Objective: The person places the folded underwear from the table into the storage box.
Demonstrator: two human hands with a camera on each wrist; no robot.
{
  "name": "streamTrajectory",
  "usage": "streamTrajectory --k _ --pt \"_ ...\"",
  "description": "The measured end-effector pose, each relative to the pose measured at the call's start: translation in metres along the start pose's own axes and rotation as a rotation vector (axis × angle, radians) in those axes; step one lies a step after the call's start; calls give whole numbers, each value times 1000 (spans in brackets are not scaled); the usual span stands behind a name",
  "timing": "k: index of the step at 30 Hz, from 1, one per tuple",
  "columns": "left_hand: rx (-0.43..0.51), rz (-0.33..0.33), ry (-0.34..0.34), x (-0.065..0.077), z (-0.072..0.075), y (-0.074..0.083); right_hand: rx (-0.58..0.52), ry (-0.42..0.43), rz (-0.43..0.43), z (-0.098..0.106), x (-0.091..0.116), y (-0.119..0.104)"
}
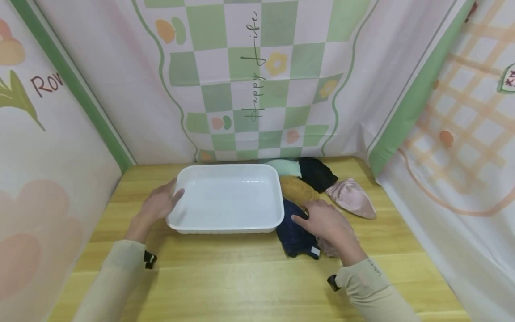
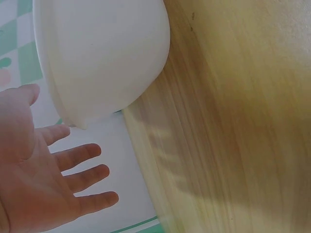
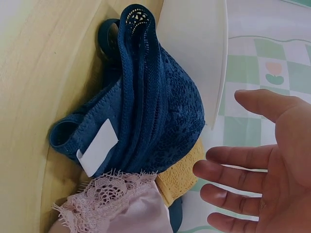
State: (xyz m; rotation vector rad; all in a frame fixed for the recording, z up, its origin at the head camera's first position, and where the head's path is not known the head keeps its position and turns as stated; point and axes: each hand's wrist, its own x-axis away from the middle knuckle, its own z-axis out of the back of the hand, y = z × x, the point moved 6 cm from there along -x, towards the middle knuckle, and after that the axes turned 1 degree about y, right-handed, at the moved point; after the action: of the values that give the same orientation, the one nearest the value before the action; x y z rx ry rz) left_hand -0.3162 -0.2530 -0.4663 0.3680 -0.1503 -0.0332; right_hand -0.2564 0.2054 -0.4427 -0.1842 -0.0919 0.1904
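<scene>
Below and just left of right hand [image 1: 327, 220], navy bra [image 1: 295, 232] is found, long axis running roughly near to far. Right grip unclenched, nothing grasped. Left hand [image 1: 158, 203], likewise loose, is positioned at left end of white tray [image 1: 227, 199], farther from bra.

Free tabletop [image 1: 225, 277] before white tray [image 1: 229, 197], navy bra [image 1: 294, 232] crowding its right side
</scene>
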Motion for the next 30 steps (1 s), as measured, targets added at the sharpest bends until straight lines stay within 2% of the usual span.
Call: streamTrajectory --k 13,23,30 --pt "6 -28 -4 -7 -9 -4 0 -14 -10 -4 2 6" --pt "18 8 -26 -10 -15 -6 10 12 6 -5 3 7" --pt "2 1 -31 -11 -22 -11 25 39 34 -5 5 5"
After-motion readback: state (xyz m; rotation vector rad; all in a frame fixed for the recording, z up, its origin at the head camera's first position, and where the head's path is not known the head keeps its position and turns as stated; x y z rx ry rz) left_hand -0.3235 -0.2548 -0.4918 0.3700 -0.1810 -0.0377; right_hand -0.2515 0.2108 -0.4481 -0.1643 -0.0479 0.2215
